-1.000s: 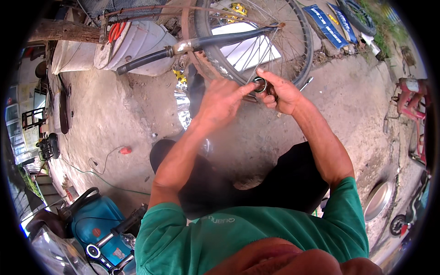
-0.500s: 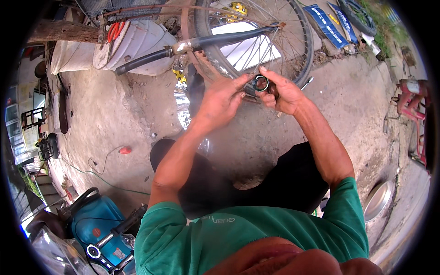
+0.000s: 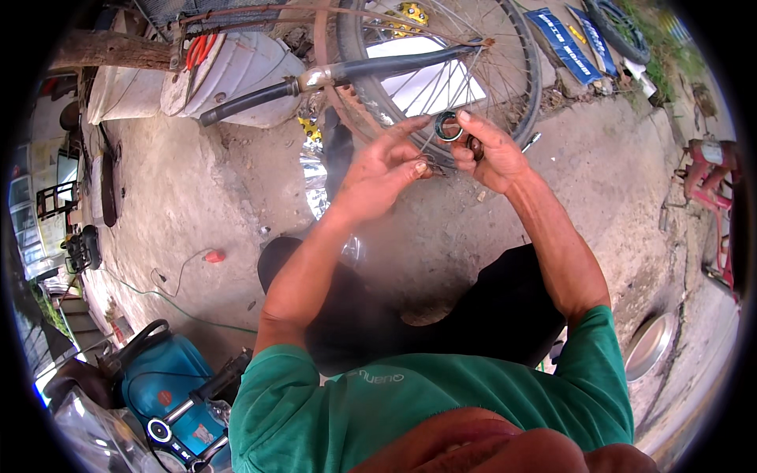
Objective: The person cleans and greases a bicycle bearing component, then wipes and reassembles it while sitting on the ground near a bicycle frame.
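Note:
Between the thumb and fingers of my right hand, a small dark metal ring with a shiny edge is held up. A dark round piece shows against that hand's curled fingers; its kind is unclear. My left hand is just left of the ring, its index finger stretched toward the ring's edge and its thumb apart below. I see nothing clearly held in it. Right behind both hands is a spoked bicycle wheel, with a dark frame tube lying across it.
White buckets stand at the far left, with red-handled pliers on one. Blue packets and a tyre lie far right. A metal bowl is at right; a teal machine stands near left. A cable crosses the floor.
The fingers of my left hand have spread and drawn back from the ring, the thumb now lower. My right hand has tilted the ring slightly and raised it a little.

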Available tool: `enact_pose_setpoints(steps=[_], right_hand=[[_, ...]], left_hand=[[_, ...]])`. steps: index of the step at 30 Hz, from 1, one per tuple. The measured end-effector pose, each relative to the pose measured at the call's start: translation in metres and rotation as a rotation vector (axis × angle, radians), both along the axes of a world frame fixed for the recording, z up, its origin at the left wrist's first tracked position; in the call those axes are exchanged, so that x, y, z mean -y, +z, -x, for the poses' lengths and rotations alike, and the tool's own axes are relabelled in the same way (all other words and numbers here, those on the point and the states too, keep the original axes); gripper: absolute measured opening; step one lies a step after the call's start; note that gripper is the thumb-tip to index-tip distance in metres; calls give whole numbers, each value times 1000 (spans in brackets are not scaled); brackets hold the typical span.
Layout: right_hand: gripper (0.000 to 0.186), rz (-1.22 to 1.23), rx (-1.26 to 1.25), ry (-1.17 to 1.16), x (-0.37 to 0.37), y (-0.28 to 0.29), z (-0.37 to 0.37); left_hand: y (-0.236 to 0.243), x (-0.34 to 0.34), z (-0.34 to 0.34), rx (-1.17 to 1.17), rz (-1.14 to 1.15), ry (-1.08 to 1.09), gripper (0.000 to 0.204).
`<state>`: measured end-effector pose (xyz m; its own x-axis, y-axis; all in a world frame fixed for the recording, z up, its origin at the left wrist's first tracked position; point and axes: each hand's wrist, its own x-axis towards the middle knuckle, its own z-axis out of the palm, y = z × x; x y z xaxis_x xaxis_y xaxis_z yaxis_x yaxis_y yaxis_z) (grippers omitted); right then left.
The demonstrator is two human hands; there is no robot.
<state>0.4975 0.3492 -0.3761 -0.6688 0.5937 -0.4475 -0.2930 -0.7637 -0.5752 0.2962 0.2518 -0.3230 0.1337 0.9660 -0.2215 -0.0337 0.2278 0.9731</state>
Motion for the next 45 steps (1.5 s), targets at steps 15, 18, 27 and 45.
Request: enact_pose_setpoints(steps=[15, 18, 27, 45], right_hand=[[30, -60, 55, 58, 7, 3, 7], [30, -61, 85, 49, 8, 0, 10], [35, -97, 111, 123, 12, -7, 13], [42, -131, 93, 168, 28, -2, 25]], left_hand=[[-12, -11, 12, -19, -136, 186, 52], [-17, -11, 13, -6, -125, 204, 48], [-7, -2, 1, -452, -277, 214, 42], [-30, 6, -8, -654, -521, 270, 35]])
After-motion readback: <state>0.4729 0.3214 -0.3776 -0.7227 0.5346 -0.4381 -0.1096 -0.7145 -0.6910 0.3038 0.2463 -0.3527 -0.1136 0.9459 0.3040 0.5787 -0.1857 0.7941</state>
